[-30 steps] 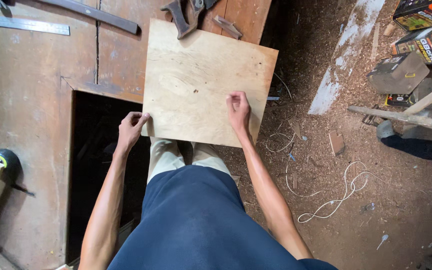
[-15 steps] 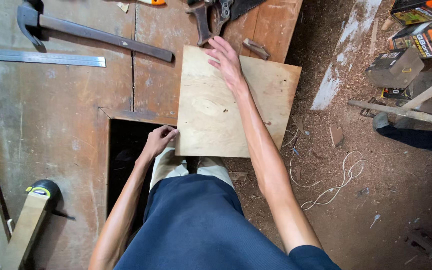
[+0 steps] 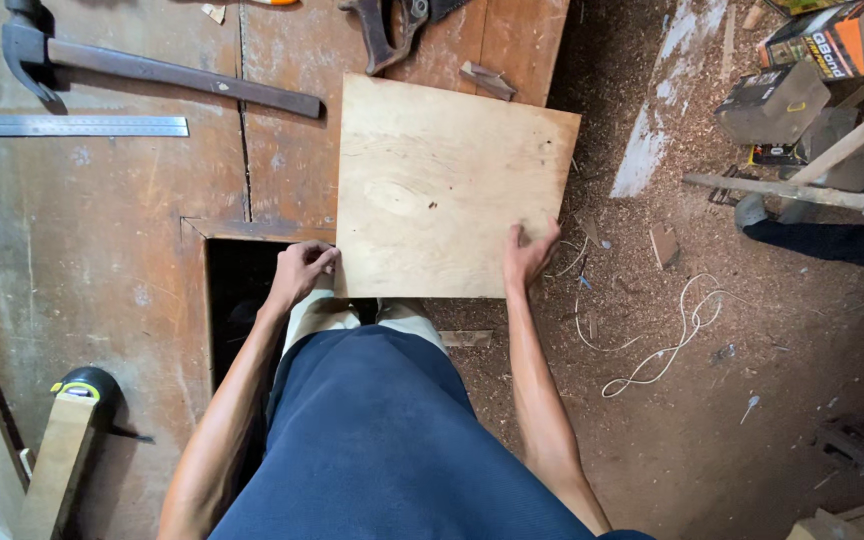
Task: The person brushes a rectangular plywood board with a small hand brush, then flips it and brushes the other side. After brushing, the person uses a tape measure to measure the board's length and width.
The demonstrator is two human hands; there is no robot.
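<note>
both hands pinch the near edge of the board (image 3: pixel 447 190), left hand (image 3: pixel 300 272) at its corner, right hand (image 3: pixel 529 255) further right, board overhanging the bench (image 3: pixel 102 230) and the dark gap (image 3: pixel 242 300), so it could tip in.

Woodworking shop, rough one: worn wooden worktop (image 3: pixel 102 250) w/ hammer (image 3: pixel 152 70), steel ruler (image 3: pixel 67 126), hand saw (image 3: pixel 392 30), plywood sheet (image 3: pixel 447 185); sawdust-covered floor (image 3: pixel 732 420) (offcuts & loose cord lying about)
</note>
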